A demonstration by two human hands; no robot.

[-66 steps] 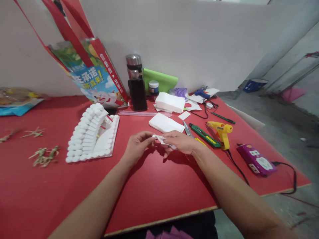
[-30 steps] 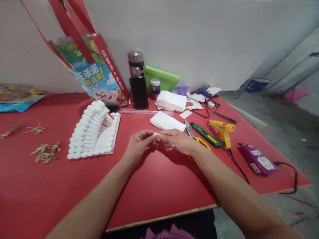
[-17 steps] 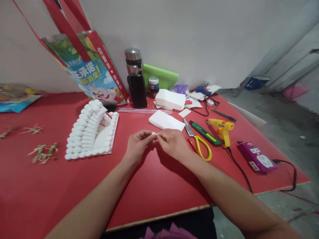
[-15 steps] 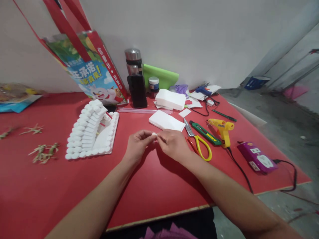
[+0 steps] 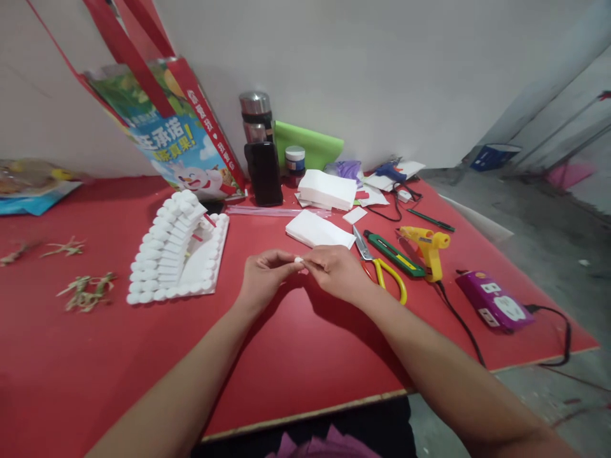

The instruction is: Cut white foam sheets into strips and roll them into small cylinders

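A small white piece (image 5: 298,259) is pinched between the fingertips of my left hand (image 5: 266,276) and my right hand (image 5: 330,270), over the red table (image 5: 296,356). Both hands are closed, with their fingertips nearly meeting. Just behind them lies a stack of white paper (image 5: 319,229). Scissors with yellow and red handles (image 5: 389,273) rest right beside my right hand. To the left stands a white model (image 5: 176,254) edged with rounded white pieces and a row of steps.
Right of the scissors lie a green cutter (image 5: 394,254), a yellow glue gun (image 5: 428,248) and a purple power socket (image 5: 494,301). Behind stand a black phone (image 5: 264,174), a flask and a bag (image 5: 181,140). Straw-like figures (image 5: 86,291) lie at the left.
The white piece shows a little more between my fingertips, and my right hand has shifted slightly over the scissors' handles. Otherwise the view has barely shifted.
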